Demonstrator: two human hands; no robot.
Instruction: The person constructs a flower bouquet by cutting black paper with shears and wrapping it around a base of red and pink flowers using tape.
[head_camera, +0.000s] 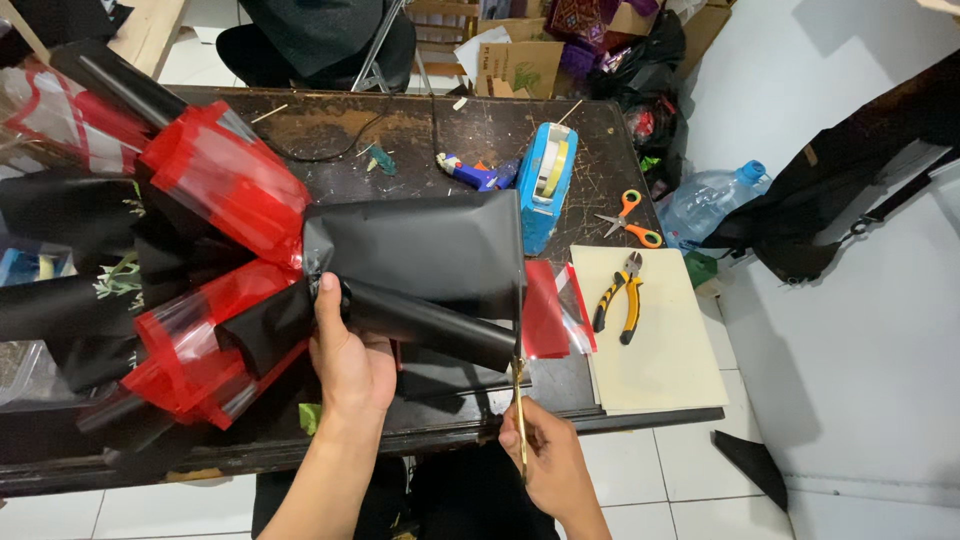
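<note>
The left hand (350, 365) has its grip clenched on the gathered neck of the black wrapping paper (420, 250). The right hand (550, 460) grasps gold scissors (519, 405) just below the paper's loose edge. Cut slowly and straight. The tabletop (480, 130) edge lies right under the grip; open floor is to the right.

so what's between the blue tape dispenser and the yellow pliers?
Head view: orange-handled scissors lie between the blue tape dispenser and the yellow pliers, on the dark table.
</note>
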